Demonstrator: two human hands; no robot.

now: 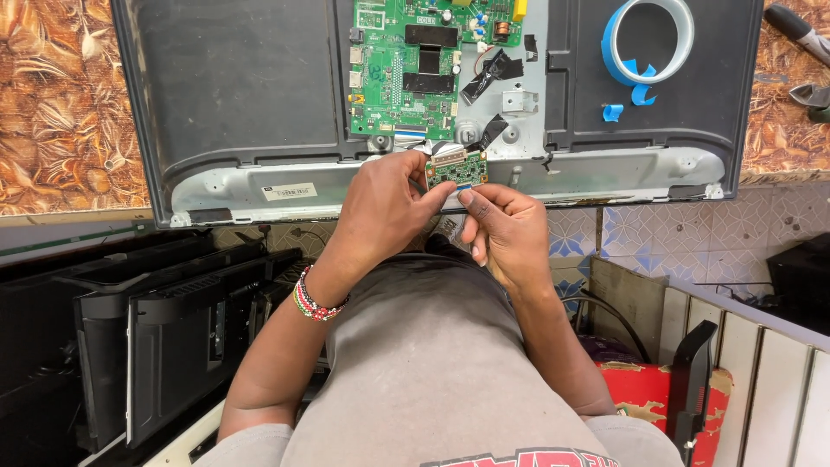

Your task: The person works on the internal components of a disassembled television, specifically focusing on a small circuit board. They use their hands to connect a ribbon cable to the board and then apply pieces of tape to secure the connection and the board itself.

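A flat-screen panel [242,95] lies face down on the table with its dark back exposed. A large green main circuit board [406,69] is mounted near its middle. Both hands meet at the panel's near metal edge [605,173]. My left hand [385,207] pinches the left side of a small green circuit board [456,167]. My right hand [506,229] grips the board's lower edge, where a thin flat ribbon cable [450,201] comes out. A beaded bracelet [313,301] circles my left wrist.
A roll of blue tape [648,39] with torn scraps lies on the panel's right part. Tool handles [800,30] rest at the table's far right. Several dark screen casings [156,337] lean below at left. A red cushion [657,389] and white panels [761,372] stand at lower right.
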